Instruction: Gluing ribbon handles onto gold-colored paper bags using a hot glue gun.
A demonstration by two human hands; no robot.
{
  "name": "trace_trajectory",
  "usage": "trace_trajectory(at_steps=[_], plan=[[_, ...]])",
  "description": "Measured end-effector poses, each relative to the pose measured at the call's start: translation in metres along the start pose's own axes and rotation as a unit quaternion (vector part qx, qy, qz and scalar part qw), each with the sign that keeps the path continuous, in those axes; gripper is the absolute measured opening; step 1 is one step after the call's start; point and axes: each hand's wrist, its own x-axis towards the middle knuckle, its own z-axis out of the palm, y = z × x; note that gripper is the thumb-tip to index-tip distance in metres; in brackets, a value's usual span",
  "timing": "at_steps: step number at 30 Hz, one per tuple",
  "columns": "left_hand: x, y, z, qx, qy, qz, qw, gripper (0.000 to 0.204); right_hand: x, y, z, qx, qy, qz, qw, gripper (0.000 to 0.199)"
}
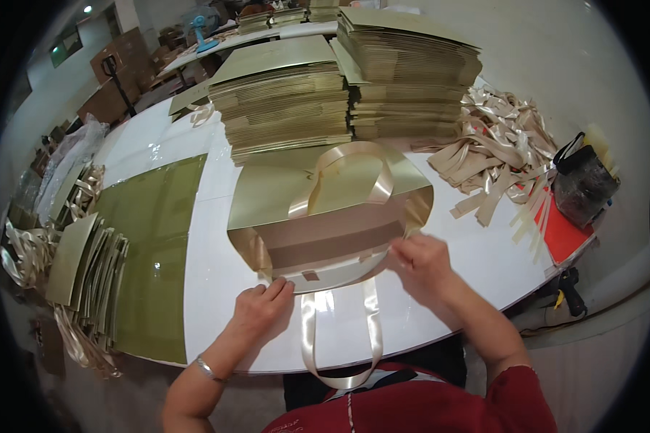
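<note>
A gold paper gift bag (289,180) lies on the white table in front of me, its mouth spread open towards me. Its inside looks brownish grey, and small tape pieces show near the white inner edge. One satin ribbon handle (383,186) arches over the upper panel; the other ribbon handle (373,325) hangs towards me past the table's front edge. At the left corner of the mouth, my left hand (261,312) pinches the bag's rim. My right hand (420,261), fingers closed, grips the rim at the right corner.
Tall stacks of flat gold bags (282,101) stand behind. To the right are a heap of satin ribbons (495,144), a red sheet (562,229) and a dark container (586,184). Finished-looking bags with ribbons (87,274) lean at left beside an olive board (152,267).
</note>
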Motion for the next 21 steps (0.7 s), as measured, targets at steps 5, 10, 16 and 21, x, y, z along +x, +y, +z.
trace_trajectory(at_steps=[5,10,16,21], plan=[[-0.001,-0.004,0.012,-0.052,0.051,0.011,0.997,0.022,0.019,-0.038,-0.014,-0.032,-0.125,-0.073,0.989,0.019],[0.002,-0.001,0.007,-0.077,0.047,-0.001,0.996,0.022,-0.02,-0.105,0.051,0.151,-0.212,-0.276,0.925,0.018],[0.002,0.0,0.016,-0.088,0.091,-0.039,0.991,0.022,-0.042,-0.087,0.078,0.176,-0.234,-0.265,0.919,0.005],[-0.002,0.001,0.019,-0.085,0.08,-0.059,0.991,0.02,-0.038,-0.084,0.061,0.206,-0.223,-0.259,0.917,0.009]])
